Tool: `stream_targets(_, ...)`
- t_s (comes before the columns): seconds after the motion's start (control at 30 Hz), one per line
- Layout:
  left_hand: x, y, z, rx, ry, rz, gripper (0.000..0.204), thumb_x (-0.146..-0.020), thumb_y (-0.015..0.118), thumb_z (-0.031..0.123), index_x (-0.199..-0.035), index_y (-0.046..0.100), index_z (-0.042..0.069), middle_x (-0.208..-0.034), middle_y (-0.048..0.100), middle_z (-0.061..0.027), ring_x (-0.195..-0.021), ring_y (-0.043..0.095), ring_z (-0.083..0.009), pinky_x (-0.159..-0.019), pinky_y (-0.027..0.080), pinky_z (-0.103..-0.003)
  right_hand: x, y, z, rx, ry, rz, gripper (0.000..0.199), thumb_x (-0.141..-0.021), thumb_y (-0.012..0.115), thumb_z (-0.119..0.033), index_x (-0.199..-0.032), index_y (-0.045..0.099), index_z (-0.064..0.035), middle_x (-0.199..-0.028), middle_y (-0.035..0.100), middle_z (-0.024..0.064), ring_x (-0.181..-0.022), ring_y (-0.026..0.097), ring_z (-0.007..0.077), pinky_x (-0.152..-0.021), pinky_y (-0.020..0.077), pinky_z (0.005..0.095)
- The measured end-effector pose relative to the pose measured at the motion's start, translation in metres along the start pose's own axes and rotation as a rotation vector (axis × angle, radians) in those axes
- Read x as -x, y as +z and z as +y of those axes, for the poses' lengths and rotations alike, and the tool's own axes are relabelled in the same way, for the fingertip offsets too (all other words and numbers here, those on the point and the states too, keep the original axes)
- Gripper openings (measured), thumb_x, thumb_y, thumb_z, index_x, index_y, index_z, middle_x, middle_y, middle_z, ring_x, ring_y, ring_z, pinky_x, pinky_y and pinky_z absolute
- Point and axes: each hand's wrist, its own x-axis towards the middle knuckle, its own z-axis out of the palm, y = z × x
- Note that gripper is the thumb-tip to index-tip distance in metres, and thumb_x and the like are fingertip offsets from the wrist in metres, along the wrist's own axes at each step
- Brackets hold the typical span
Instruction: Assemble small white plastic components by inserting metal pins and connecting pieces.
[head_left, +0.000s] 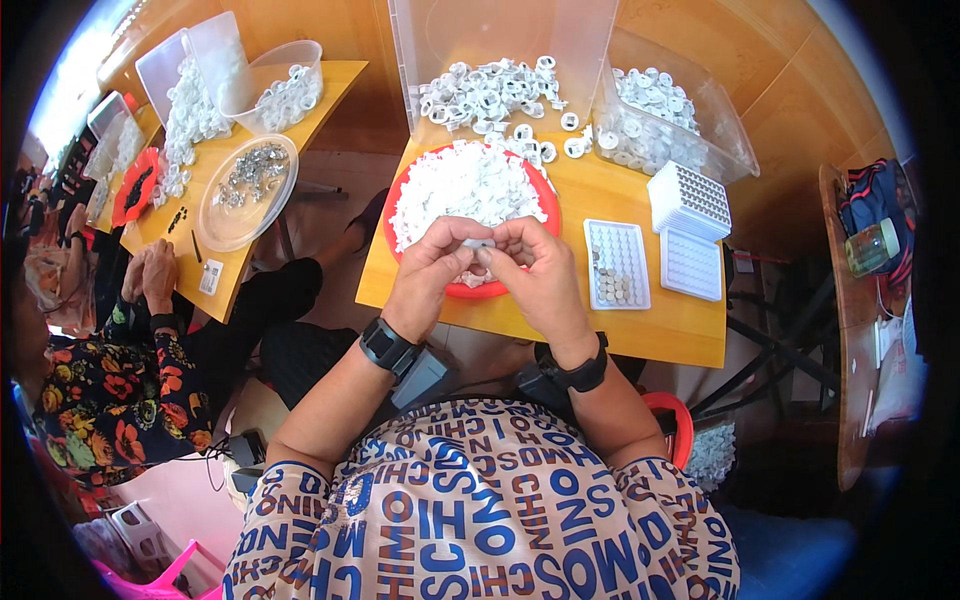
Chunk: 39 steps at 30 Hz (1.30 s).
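Observation:
Both of my hands meet over the near side of a red basin (pixel 550 208). Pinched between the fingertips of my left hand (pixel 422 285) and my right hand (pixel 548 285) is a small white plastic part (pixel 480 243), mostly covered by the fingers. Many small white plastic pieces (pixel 465 190) heap up inside the basin below. To the right of my right hand lies a white compartment tray (pixel 622 240) with several silvery round discs (pixel 612 287) in its nearer part.
Stacked white trays (pixel 690 200) and a single tray (pixel 690 264) stand at right. Behind the basin, round white parts (pixel 490 90) lie by an upright clear panel; a clear bin (pixel 735 150) holds more. A co-worker's hands (pixel 152 275) rest at the left table, near a round lid (pixel 215 222).

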Motion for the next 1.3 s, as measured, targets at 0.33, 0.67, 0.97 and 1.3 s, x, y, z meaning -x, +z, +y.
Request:
stream_targets(0.33,-0.002,0.001,0.002,-0.715,0.265,0.095,0.025,-0.095,0.048,0.007,-0.115,0.060,0.001,-0.092,0.062,-0.0036,-0.077,0.058,-0.0082,-0.070,0.048,-0.022,0.002,-0.002,-0.004,0.114,-0.054,-0.032,0.007,-0.085,0.064,0.002,-0.090,0.059,0.0022,-0.080,0.065,0.0043,-0.072,0.063,0.0081,-0.063,0.0507,0.0215)
stream_targets(0.67,-0.002,0.010,0.004,-0.588,0.226,0.115,0.032,-0.087,0.049,-0.005,-0.115,0.062,0.002,-0.083,0.059,-0.0086,-0.071,0.061,-0.0153,-0.066,0.051,-0.025,0.000,0.003,-0.009,0.070,-0.034,0.070,0.008,-0.083,0.064,0.001,-0.087,0.057,0.0030,-0.075,0.067,0.0104,-0.066,0.067,0.0123,-0.059,0.0537,0.0247)
stream_targets(0.97,-0.005,0.012,-0.004,-0.670,0.356,0.183,0.029,-0.090,0.049,-0.002,-0.115,0.062,0.001,-0.086,0.059,-0.0094,-0.074,0.061,-0.0160,-0.068,0.050,-0.025,-0.002,0.014,0.007,0.023,-0.018,0.176,0.009,-0.082,0.065,0.000,-0.086,0.057,0.0022,-0.073,0.067,0.0114,-0.067,0.068,0.0147,-0.059,0.0539,0.0272)
stream_targets(1.3,-0.002,0.016,0.002,-0.091,-0.032,0.222,0.032,-0.096,0.044,0.016,-0.122,0.053,0.000,-0.097,0.060,-0.0046,-0.084,0.057,-0.0105,-0.075,0.047,-0.024,0.004,0.012,0.002,0.502,-0.413,0.169,0.017,-0.076,0.066,0.000,-0.091,0.058,-0.0014,-0.081,0.062,0.0130,-0.069,0.064,0.0283,-0.060,0.0518,0.0355)
